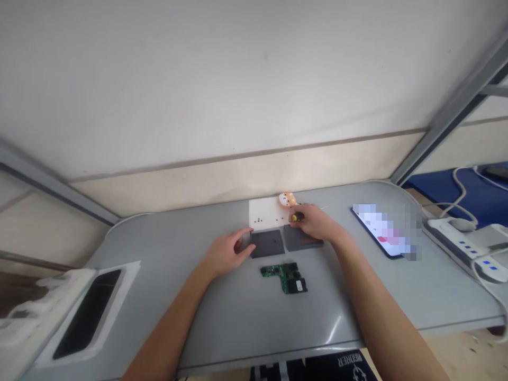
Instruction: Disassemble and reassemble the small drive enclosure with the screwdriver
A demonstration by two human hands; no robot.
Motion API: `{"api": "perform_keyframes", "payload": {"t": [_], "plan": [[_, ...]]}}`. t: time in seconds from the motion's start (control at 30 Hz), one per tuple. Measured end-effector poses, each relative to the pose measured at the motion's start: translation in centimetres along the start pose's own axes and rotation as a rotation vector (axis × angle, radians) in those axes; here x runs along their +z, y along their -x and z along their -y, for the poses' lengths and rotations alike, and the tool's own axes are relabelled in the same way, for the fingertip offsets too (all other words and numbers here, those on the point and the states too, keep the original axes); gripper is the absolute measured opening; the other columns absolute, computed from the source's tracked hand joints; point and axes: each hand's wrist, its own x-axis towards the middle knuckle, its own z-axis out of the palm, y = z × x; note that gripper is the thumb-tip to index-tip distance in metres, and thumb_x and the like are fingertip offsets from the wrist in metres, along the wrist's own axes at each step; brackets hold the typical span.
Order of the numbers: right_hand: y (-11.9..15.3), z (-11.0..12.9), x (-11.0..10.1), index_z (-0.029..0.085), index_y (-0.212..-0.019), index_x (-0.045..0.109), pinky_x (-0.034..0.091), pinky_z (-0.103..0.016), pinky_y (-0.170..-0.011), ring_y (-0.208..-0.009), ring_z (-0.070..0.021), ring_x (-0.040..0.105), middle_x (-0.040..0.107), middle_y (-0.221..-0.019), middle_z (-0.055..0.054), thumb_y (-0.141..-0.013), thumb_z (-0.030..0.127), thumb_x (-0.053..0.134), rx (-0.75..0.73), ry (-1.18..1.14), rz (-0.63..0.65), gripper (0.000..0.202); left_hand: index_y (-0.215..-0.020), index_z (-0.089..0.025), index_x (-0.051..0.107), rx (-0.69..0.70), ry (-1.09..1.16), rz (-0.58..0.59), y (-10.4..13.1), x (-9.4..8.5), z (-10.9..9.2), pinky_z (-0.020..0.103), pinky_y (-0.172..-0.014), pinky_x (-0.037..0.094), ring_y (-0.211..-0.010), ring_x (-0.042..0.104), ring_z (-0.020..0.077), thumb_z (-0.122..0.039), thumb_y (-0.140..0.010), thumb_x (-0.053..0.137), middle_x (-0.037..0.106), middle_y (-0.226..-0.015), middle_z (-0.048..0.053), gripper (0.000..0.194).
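My left hand [230, 250] rests beside a flat dark grey panel [269, 244], thumb and forefinger spread apart at its left edge. In my right hand [315, 221] is a small screwdriver [297, 216] with a black and yellow handle, held above a second dark grey casing piece [304, 239]. Behind the two pieces lies a white sheet [264, 208] with several tiny dark screws [259, 220] on it. A green circuit board [283, 274] with black parts sits in front of them. My right fingers partly hide the sheet's right side.
An orange and white animal figure [287, 200] stands on the sheet's far edge. To the right are a lit phone [383, 233] and a white power strip [468, 248] with cables. A black-screened device [89, 312] lies at the left on white material. The wall borders the grey table [222, 328].
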Motion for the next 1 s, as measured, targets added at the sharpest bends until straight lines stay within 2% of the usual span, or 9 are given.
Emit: {"api": "perform_keyframes", "payload": {"t": [0.1,0.27,0.3,0.4,0.5,0.6,0.8,1.0], "plan": [[0.1,0.4,-0.8,0.022,-0.087,0.071,0.044,-0.034,-0.085,-0.089,-0.0214,0.065,0.076,-0.096,-0.005,-0.086,0.014,0.059,-0.057,-0.004,-0.148,0.015,-0.136,-0.023,0.063,0.014,0.027,-0.029,0.0,0.3,0.2,0.029,-0.071,0.043,-0.067,0.055,0.0154,-0.048,-0.096,0.056,0.060,-0.076,-0.001,0.048],[2.0,1.5,-2.5,0.023,-0.097,0.068,0.049,-0.037,-0.083,-0.089,-0.0234,0.066,0.074,-0.098,-0.007,-0.093,0.026,0.058,-0.125,-0.030,-0.562,0.011,-0.136,-0.025,0.063,0.037,0.037,-0.052,0.2,0.6,0.5,0.029,-0.073,0.045,-0.068,0.057,0.0147,-0.048,-0.096,0.057,0.062,-0.077,-0.001,0.047],[2.7,1.6,-2.4,0.024,-0.099,0.068,0.049,-0.038,-0.083,-0.089,-0.0236,0.066,0.074,-0.099,-0.007,-0.094,0.027,0.058,-0.122,0.006,-0.567,0.012,-0.136,-0.025,0.063,0.037,0.034,-0.053,0.2,0.6,0.5,0.029,-0.072,0.045,-0.068,0.057,0.0146,-0.048,-0.096,0.057,0.063,-0.078,-0.001,0.047],[5.0,1.2,-1.0,0.024,-0.105,0.070,0.048,-0.042,-0.088,-0.097,-0.0267,0.068,0.074,-0.106,-0.009,-0.097,0.034,0.058,-0.155,0.183,-0.374,0.017,-0.135,-0.025,0.063,0.031,0.029,-0.052,0.2,0.6,0.5,0.029,-0.071,0.045,-0.068,0.058,0.0144,-0.049,-0.096,0.056,0.063,-0.078,-0.001,0.046],[6.6,-0.1,1.0,0.025,-0.112,0.070,0.047,-0.046,-0.092,-0.105,-0.0290,0.068,0.072,-0.120,-0.010,-0.096,0.039,0.060,-0.136,0.280,-0.305,0.023,-0.136,-0.026,0.062,0.030,0.030,-0.052,0.1,0.7,0.4,0.029,-0.071,0.045,-0.068,0.058,0.0143,-0.049,-0.097,0.056,0.063,-0.079,-0.002,0.046],[7.2,-1.0,2.0,0.027,-0.111,0.070,0.046,-0.045,-0.091,-0.106,-0.0277,0.068,0.072,-0.124,-0.009,-0.096,0.034,0.059,-0.090,0.257,-0.301,0.020,-0.134,-0.025,0.063,0.036,0.019,-0.059,0.1,0.7,0.4,0.029,-0.072,0.045,-0.069,0.057,0.0145,-0.048,-0.096,0.056,0.063,-0.079,-0.001,0.045],[7.2,-0.8,1.9,0.028,-0.107,0.070,0.043,-0.043,-0.090,-0.105,-0.0253,0.067,0.071,-0.127,-0.005,-0.094,0.028,0.059,-0.104,0.175,-0.248,0.017,-0.134,-0.024,0.064,0.043,0.011,-0.086,0.0,0.9,0.4,0.029,-0.073,0.046,-0.068,0.057,0.0143,-0.047,-0.096,0.056,0.062,-0.077,-0.002,0.045],[7.1,-1.2,2.2,0.027,-0.104,0.071,0.042,-0.043,-0.092,-0.103,-0.0255,0.066,0.072,-0.124,-0.004,-0.094,0.027,0.060,-0.055,0.155,-0.285,0.015,-0.133,-0.024,0.065,0.048,0.001,-0.110,-0.1,1.2,0.2,0.028,-0.072,0.046,-0.066,0.056,0.0142,-0.046,-0.097,0.056,0.064,-0.078,-0.001,0.043]]}}
